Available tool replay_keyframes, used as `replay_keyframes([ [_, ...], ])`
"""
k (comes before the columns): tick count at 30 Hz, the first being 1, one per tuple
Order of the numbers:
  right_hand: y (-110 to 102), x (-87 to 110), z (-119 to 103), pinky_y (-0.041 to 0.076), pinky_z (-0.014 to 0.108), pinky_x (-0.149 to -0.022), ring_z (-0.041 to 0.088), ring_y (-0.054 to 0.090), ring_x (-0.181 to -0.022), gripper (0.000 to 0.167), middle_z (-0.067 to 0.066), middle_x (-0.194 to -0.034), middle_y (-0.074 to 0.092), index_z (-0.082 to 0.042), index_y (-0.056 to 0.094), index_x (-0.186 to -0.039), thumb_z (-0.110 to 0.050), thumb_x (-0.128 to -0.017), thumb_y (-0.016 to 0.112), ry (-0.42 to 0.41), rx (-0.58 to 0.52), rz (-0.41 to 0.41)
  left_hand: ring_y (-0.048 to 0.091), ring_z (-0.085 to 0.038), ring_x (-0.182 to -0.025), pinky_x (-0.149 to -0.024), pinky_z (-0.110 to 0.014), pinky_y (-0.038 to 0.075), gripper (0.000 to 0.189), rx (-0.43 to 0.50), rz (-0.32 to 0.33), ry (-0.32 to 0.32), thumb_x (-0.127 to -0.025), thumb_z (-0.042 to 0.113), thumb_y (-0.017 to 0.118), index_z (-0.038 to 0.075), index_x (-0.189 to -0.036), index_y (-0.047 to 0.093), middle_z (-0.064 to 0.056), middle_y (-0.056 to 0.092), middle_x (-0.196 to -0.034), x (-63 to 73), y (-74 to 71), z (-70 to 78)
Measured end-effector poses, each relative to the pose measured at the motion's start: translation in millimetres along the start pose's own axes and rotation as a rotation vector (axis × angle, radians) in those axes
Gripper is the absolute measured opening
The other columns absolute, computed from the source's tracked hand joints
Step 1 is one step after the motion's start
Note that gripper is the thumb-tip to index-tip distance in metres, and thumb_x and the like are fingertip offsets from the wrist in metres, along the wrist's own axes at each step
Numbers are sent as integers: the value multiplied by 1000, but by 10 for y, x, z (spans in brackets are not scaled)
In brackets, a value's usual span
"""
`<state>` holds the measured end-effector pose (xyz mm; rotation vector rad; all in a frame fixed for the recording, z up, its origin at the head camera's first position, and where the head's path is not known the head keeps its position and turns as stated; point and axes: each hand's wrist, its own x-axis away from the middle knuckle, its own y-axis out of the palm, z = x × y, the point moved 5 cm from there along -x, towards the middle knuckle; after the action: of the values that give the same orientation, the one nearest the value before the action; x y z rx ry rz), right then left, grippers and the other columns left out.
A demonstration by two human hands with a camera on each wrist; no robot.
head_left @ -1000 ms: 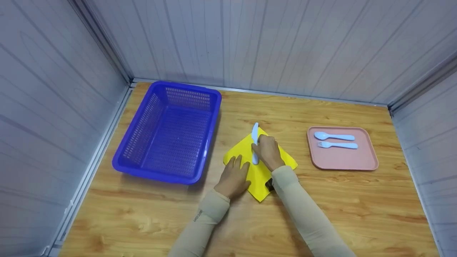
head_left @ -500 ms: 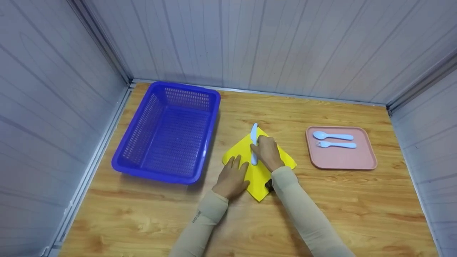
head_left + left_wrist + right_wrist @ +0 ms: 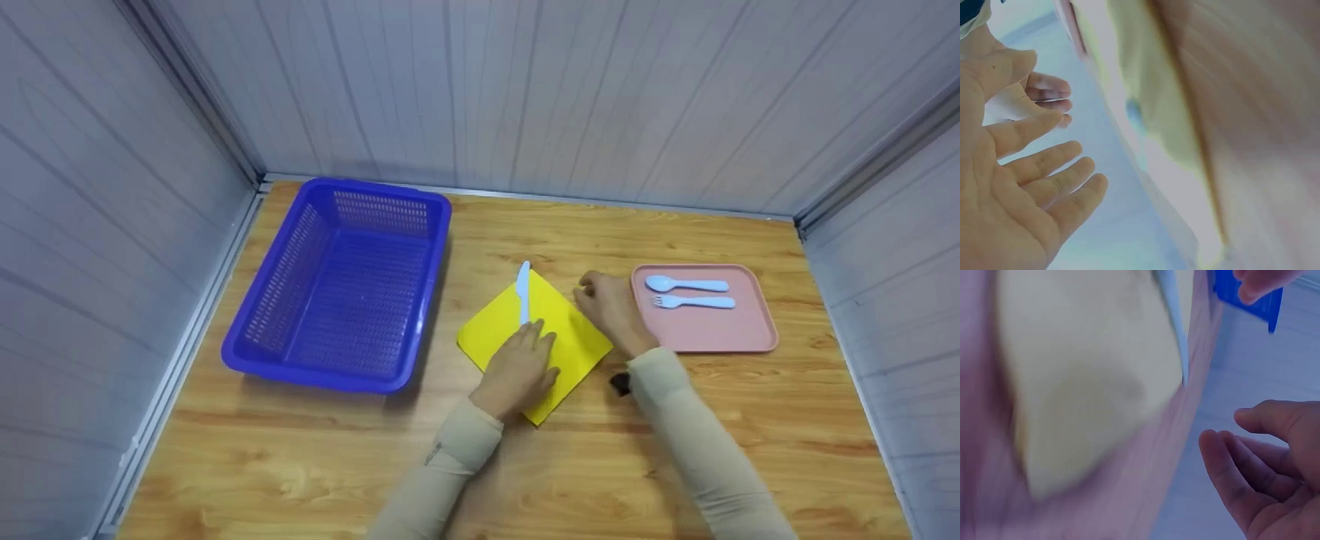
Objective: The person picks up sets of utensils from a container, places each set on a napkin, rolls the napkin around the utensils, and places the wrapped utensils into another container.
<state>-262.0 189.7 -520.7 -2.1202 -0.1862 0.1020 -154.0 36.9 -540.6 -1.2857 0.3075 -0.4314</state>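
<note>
A yellow square cloth [image 3: 570, 330] lies on the table, turned cornerwise. On its far left part rests a light-blue table knife [image 3: 523, 289], blade tip past the far corner. My left hand [image 3: 517, 371] is over the near part of the cloth, its fingertips at the handle end and hiding it. Its fingers [image 3: 1055, 191] are spread and relaxed in the left wrist view. Between cloth and tray is my right hand [image 3: 615, 311], loosely curled. In the right wrist view the right hand [image 3: 1269, 478] holds nothing, thumb and forefinger apart.
To the right, a pink tray [image 3: 720, 334] bears a light-blue spoon [image 3: 688, 284] and fork [image 3: 694, 301]. A blue plastic basket [image 3: 427, 322] stands at the left. Panel walls [image 3: 487, 97] enclose the wooden table [image 3: 570, 472] at the back and sides.
My right hand has let go of the knife and moved right, off the cloth. My left hand has slid right, further over the cloth and to the knife's handle.
</note>
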Motion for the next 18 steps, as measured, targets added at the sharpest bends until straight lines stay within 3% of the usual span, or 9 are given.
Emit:
replay_keyframes([
  [8, -611, 95, 721, 56, 51, -75, 38, 66, -91, 24, 24, -102, 67, 7, 66, -114, -9, -97, 62, -142, 152, 57, 49, -30, -132, -109, -35, 40, 51, -61, 89, 218, -97, 34, 63, 8, -140, 55, -16, 51, -144, -437, 111, 655],
  [13, -801, 150, 1215, 54, 54, -75, 39, 64, -91, 19, 24, -102, 66, 6, 67, -110, -3, -93, 65, -150, 263, 53, 47, -27, -135, -110, -32, 38, 49, -115, 43, 305, -100, 35, 56, 10, -142, 55, -14, 48, -147, -676, 306, 1016],
  [18, -793, 184, 1538, 52, 55, -84, 40, 63, -95, 20, 23, -102, 65, 5, 68, -110, -1, -91, 69, -152, 359, -15, 40, -23, -140, -113, -29, 33, 48, -140, -30, 315, -103, 32, 49, 13, -146, 52, -9, 42, -154, -864, 503, 1209],
])
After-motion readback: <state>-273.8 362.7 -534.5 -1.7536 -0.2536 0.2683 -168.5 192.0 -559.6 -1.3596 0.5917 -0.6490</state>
